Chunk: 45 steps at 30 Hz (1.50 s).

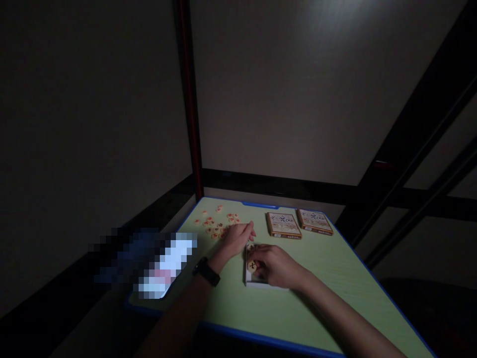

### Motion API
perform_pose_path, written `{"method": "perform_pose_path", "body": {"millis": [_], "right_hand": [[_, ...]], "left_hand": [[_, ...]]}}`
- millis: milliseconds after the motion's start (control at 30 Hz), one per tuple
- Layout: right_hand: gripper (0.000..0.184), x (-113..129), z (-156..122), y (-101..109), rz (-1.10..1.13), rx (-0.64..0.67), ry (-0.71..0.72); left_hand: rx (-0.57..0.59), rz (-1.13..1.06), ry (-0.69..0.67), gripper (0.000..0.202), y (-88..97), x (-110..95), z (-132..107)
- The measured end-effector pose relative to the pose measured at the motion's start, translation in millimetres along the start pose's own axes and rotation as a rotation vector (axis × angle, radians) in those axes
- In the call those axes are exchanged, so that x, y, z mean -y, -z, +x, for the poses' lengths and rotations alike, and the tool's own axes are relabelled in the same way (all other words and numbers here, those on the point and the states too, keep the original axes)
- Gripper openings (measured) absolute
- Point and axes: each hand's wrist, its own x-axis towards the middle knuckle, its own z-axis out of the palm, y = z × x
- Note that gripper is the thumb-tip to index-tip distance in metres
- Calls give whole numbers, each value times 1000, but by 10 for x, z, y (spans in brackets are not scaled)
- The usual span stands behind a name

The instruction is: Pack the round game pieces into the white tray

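My right hand reaches over a shallow white box tray, with its fingers closed on a round, pale Chinese chess piece bearing a dark character. Another piece shows near the tray's far left corner; the hand hides much of the inside. Just beyond and left of the tray is my left hand, its fingers bent and pressed together. Whatever its palm may contain is hidden. Beside it, several loose Chinese chess pieces lie scattered, mostly with red characters.
Two flat printed boxes lie side by side at the back right of the green table, which has a blue edge. A lit phone-like screen, blurred out, is at the left edge. Walls stand behind and to the left.
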Motion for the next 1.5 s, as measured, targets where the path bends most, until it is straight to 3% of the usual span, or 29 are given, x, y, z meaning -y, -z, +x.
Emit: {"method": "perform_pose_path", "body": {"millis": [233,367,467,600,700,867,1200,1500], "right_hand": [[33,31,-1,44,51,-26,-10],[28,-3,-4,109,208,-65,-67],[18,-134,4,125,327,-213,-185],[23,-399,25,97,315,-562,-312],[27,-549,30,77,300,-657,-359],[28,-633,21,48,229,-648,-383],[27,-671,25,-16,182,-550,-415],[27,-705,11,-23,148,-524,-410]], "left_hand": [[-29,65,-5,46,10,-34,-14],[-111,315,-28,33,87,-90,-17],[-197,620,2,28,263,-130,-12],[-233,925,143,29,573,-114,-21],[-206,1030,284,27,697,-45,-43],[-118,999,352,29,688,95,-44],[22,1042,244,28,646,215,48],[-46,1003,321,30,713,61,43]]}}
